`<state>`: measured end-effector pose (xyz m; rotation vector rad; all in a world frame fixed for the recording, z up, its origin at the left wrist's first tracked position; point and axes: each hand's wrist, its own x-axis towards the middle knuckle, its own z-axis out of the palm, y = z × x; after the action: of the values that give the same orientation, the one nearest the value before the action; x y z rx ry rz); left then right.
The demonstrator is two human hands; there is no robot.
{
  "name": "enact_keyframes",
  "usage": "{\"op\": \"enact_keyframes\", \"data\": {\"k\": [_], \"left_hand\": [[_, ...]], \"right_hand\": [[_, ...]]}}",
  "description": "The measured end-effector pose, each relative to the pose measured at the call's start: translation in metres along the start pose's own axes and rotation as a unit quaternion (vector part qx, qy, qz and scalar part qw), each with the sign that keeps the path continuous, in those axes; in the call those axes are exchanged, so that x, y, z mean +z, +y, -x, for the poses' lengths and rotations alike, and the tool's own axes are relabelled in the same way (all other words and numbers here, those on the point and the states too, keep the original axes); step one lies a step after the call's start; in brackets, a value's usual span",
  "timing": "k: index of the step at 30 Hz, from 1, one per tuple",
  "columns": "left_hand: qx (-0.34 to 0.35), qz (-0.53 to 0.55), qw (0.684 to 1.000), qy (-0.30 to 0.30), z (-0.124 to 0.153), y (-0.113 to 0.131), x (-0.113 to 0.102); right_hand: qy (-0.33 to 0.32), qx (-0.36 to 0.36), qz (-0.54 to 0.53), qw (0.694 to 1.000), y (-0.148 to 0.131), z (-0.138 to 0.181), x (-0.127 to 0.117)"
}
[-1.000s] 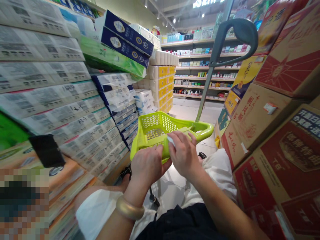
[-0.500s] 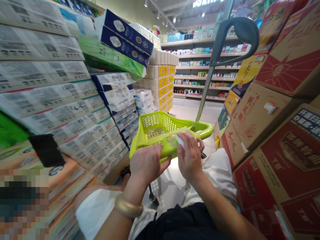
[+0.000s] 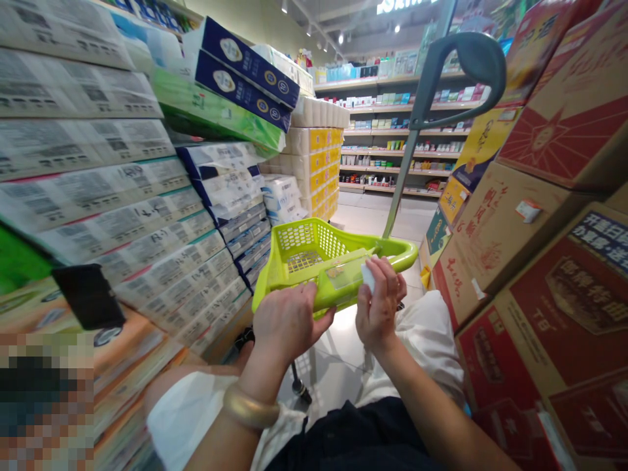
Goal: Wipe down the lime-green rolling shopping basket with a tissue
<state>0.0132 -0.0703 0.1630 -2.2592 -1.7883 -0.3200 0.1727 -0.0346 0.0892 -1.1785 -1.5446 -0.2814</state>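
Here, one left hand (image 3: 285, 319) curls round one lime-green plastic basket's (image 3: 267, 281) near rim (image 3: 349, 296), just past two white-clothed legs (image 3: 434, 333), and one right hand (image 3: 381, 311) pinches one small white wad (image 3: 367, 277) against it.

Location: a shop, self-service type. Evidence: lime-green shopping basket (image 3: 263, 282) with grey pull handle (image 3: 483, 52), its near edge at the fingers (image 3: 386, 275). Well beyond the fingers, tiered shelves (image 3: 377, 132) carry rows of small boxes and bottles; lit sign (image 3: 400, 5) above these, cut off at top. Left of the fingers: wrapped packs (image 3: 78, 145) in tall piles. Right of the fingers: stacked printed cartons (image 3: 495, 229), one bearing a small sticker (image 3: 528, 210), print too small to read.
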Motion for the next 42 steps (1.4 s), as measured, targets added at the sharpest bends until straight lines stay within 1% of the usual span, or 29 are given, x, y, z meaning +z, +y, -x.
{"op": "enact_keyframes", "data": {"k": [2,4,5,7,9,11,12,14,16,18,20,22,24,25,27,29,32,34,35,37,39,41,42], "left_hand": [[-0.004,0.007,1.0,0.0,0.0,0.0,0.0],[-0.003,0.01,1.0,0.001,0.001,-0.001,0.0],[0.0,0.01,1.0,0.001,0.001,-0.001,0.0],[0.005,0.005,1.0,-0.001,0.001,-0.002,0.0],[0.006,-0.001,1.0,-0.002,0.002,-0.002,-0.001],[0.005,-0.006,1.0,-0.001,0.002,-0.001,0.0],[0.004,-0.008,1.0,0.0,0.002,-0.001,0.0],[0.004,-0.01,1.0,0.003,0.001,0.0,0.0],[0.006,-0.012,1.0,0.006,0.002,-0.001,-0.001],[0.008,-0.013,1.0,0.008,0.002,-0.001,-0.001],[0.01,-0.014,1.0,0.007,0.002,-0.002,-0.001],[0.011,-0.014,1.0,0.005,0.003,-0.002,0.0],[0.011,-0.014,1.0,0.005,0.003,-0.002,0.001],[0.011,-0.015,1.0,0.006,0.002,-0.002,0.001],[0.011,-0.016,1.0,0.007,0.002,-0.001,0.002],[0.01,-0.016,1.0,0.008,0.001,-0.001,0.003],[0.009,-0.014,1.0,0.007,0.0,-0.001,0.003],[0.012,-0.011,1.0,0.004,0.0,-0.002,0.003],[0.013,-0.011,1.0,0.004,0.001,-0.003,0.002],[0.011,-0.014,1.0,0.005,0.002,-0.003,0.002],[0.009,-0.015,1.0,0.005,0.002,-0.002,0.001],[0.006,-0.014,1.0,0.004,0.002,0.0,0.001],[0.004,-0.012,1.0,0.003,0.002,0.001,0.0]], "right_hand": [[-0.019,-0.027,-0.014,0.999,-0.014,0.007,0.003],[-0.039,-0.059,-0.021,0.997,-0.022,0.012,0.004],[-0.047,-0.071,-0.02,0.996,-0.021,0.013,0.004],[-0.048,-0.08,-0.009,0.996,-0.012,0.011,0.002],[-0.033,-0.071,-0.002,0.997,0.003,0.004,-0.001],[-0.007,-0.047,-0.01,0.999,0.015,-0.004,-0.004],[0.004,-0.035,-0.02,0.999,0.017,-0.007,-0.005],[0.013,-0.024,-0.039,0.999,0.012,-0.01,-0.007],[-0.013,-0.036,-0.05,0.998,-0.003,-0.009,-0.009],[-0.061,-0.062,-0.055,0.995,-0.019,-0.008,-0.011],[-0.103,-0.078,-0.056,0.99,-0.027,-0.01,-0.014],[-0.115,-0.064,-0.044,0.99,-0.022,-0.02,-0.017],[-0.119,-0.032,-0.019,0.992,-0.009,-0.034,-0.019],[-0.131,-0.018,-0.007,0.991,-0.003,-0.042,-0.019],[-0.167,-0.015,0.014,0.986,0.002,-0.055,-0.018],[-0.214,-0.043,0.02,0.976,-0.005,-0.063,-0.016],[-0.27,-0.091,0.011,0.959,-0.03,-0.064,-0.012],[-0.282,-0.093,0.006,0.955,-0.041,-0.063,-0.01],[-0.283,-0.084,0.007,0.955,-0.041,-0.063,-0.011],[-0.276,-0.056,0.018,0.959,-0.034,-0.065,-0.013],[-0.263,-0.027,0.042,0.964,-0.02,-0.069,-0.016],[-0.249,-0.011,0.066,0.966,-0.011,-0.072,-0.017],[-0.246,-0.011,0.074,0.966,-0.011,-0.072,-0.016]]}}
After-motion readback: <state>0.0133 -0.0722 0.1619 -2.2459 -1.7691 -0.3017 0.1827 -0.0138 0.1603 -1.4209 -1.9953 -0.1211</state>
